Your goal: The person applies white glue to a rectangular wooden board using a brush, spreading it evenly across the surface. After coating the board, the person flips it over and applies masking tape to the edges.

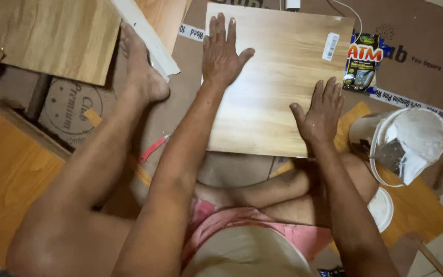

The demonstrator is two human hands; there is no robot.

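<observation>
Your left hand (223, 54) and right hand (320, 110) lie spread flat, pressing the wood-grain panel (275, 77) on cardboard (180, 107); white glue tub (408, 146) stands open beside.

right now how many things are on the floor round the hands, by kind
wood-grain panels: 2, one under both hands, one top left
white bucket: 1
white lid: 1
red tool: 1
printed packet: 1
total: 6

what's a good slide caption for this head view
Seated on flattened cardboard, a person presses left hand and right hand flat on a wood-grain panel, a white bucket tipped beside it.
</observation>
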